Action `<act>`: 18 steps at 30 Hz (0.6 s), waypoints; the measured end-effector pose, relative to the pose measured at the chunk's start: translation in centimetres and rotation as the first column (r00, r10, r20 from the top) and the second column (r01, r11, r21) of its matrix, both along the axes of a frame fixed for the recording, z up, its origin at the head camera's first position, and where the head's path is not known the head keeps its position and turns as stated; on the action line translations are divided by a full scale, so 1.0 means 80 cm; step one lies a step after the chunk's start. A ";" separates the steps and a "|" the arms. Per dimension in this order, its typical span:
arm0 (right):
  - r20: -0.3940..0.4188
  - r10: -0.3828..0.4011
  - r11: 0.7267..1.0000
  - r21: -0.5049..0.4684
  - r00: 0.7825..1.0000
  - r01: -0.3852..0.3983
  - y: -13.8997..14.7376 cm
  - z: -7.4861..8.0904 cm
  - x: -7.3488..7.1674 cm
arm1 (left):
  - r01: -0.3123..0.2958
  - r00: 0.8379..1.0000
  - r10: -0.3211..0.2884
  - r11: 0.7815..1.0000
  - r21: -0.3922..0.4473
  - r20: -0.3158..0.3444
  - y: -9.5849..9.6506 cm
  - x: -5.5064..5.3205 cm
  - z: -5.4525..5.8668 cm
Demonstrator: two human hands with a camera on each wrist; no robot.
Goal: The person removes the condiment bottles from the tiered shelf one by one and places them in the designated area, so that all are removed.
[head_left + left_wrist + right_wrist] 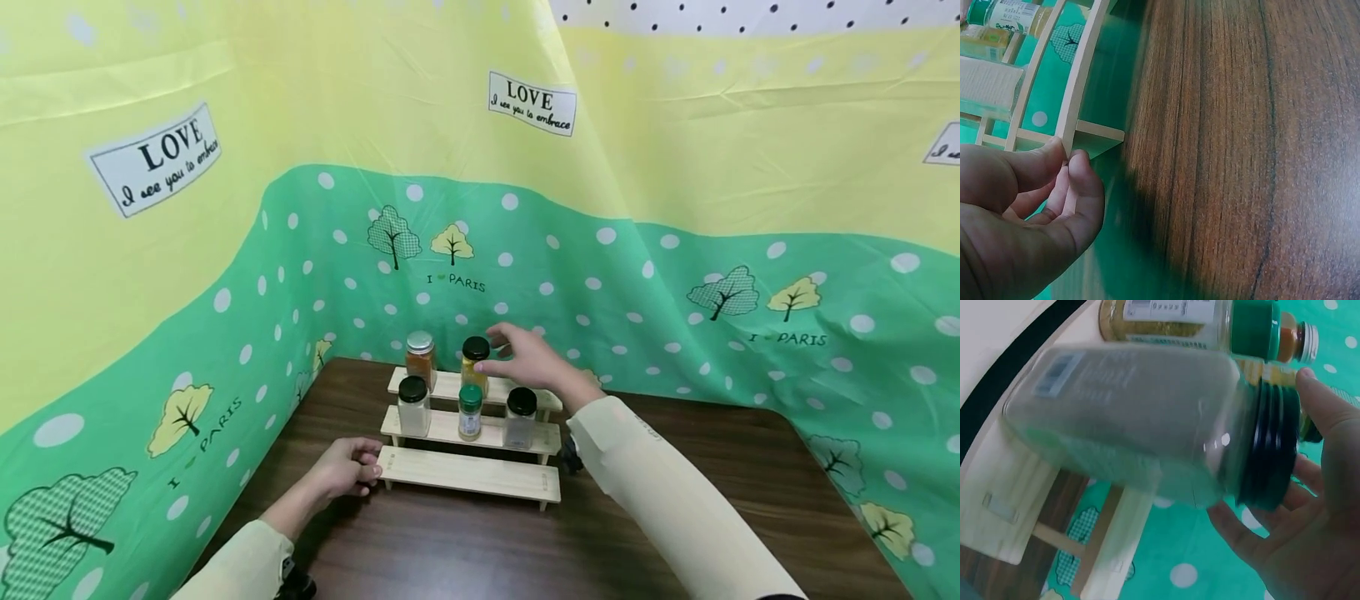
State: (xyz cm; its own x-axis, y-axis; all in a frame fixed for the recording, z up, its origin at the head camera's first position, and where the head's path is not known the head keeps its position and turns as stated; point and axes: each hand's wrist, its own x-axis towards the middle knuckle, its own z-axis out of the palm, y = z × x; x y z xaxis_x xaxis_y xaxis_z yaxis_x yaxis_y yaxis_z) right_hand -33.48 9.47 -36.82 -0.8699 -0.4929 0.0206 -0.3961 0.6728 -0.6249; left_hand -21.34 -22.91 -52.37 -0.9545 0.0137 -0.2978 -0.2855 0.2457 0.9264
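Observation:
A three-step light wooden rack (468,473) stands on the table. My left hand (345,467) pinches the left end of its lowest step between thumb and fingers, as the left wrist view shows closely. On the top step is a black-lidded jar of yellow contents (472,383), with my right hand (525,358) beside it. The right thumb overlaps the jar in the head view, and the fingers are spread and slightly bent near its lid. In the right wrist view, a black-lidded jar of pale contents (1129,419) partly hides the right fingers.
A silver-lidded jar of orange-brown contents (421,358) stands left on the top step. The middle step bears a black-lidded pale jar (413,408), a green-capped bottle (470,412) and another black-lidded jar (521,421). A patterned green and yellow curtain (585,267) surrounds the dark wooden table (480,550).

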 end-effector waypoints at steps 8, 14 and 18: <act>-0.025 -0.019 0.997 0.073 1.000 0.021 -0.020 -0.015 -0.004 | 0.016 1.000 -0.016 1.000 0.014 -0.002 -0.001 0.003 0.001; -0.009 -0.044 0.998 0.042 0.999 0.044 -0.023 -0.018 -0.001 | 0.023 1.000 -0.022 1.000 0.019 -0.009 -0.001 0.004 0.001; -0.007 -0.054 0.998 0.017 0.999 0.054 -0.022 -0.016 0.000 | 0.021 1.000 -0.020 1.000 0.021 -0.008 0.000 0.003 0.001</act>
